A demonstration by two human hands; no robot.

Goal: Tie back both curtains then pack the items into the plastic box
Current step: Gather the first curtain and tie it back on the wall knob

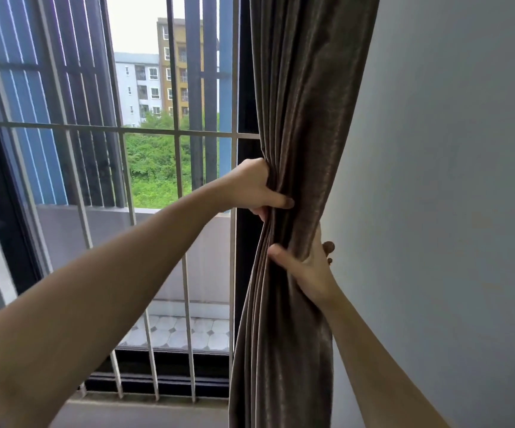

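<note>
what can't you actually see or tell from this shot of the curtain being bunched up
- Fingers of the left hand: head view, wrapped behind the folds of the curtain.
- Palm and most fingers of the right hand: head view, behind the gathered cloth.
- Tie-back or wall hook: none visible; the curtain could be hiding one.
- Second curtain and plastic box: outside the frame.
- Curtain top and hem: cut off by the edges.

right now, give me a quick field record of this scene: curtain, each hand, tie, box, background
curtain: brown curtain, gathered into a bunch beside the grey wall
left hand: left hand gripping the bunch, higher up
right hand: right hand wrapped round the bunch, lower down
tie: none visible
box: not in view
background: barred window, buildings and greenery outside
</note>
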